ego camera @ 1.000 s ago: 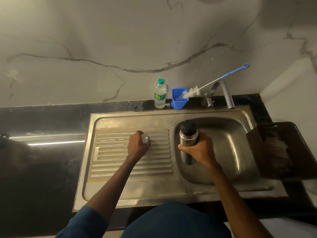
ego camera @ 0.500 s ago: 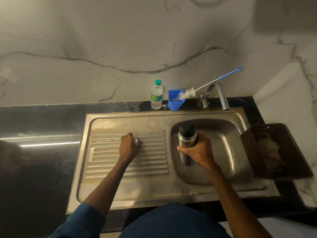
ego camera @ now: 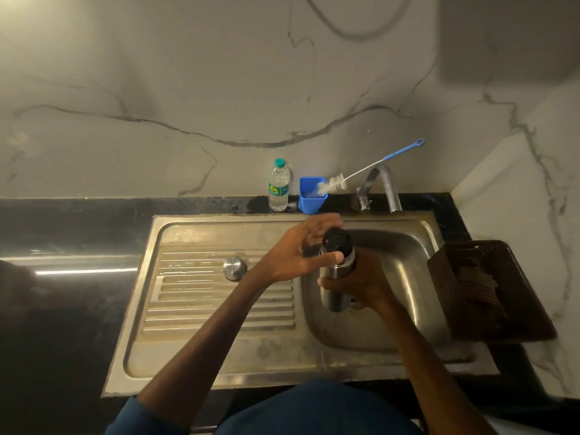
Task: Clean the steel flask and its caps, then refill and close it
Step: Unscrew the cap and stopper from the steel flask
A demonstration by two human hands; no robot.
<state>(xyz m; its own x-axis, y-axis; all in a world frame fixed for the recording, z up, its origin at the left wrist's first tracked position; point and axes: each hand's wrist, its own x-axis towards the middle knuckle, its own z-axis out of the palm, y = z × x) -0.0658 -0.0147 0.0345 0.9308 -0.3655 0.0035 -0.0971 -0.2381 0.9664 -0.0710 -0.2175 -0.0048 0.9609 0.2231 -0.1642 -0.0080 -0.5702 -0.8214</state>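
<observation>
Centre frame, your right hand grips the steel flask over the basin: close your spread left hand squarely round its black inner cap and twist without tilting.

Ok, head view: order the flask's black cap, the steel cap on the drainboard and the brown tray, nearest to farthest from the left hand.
1. Black cap, just right of the left hand, atop the flask.
2. Steel cap, to its left on the drainboard.
3. Brown tray, at the far right.
</observation>
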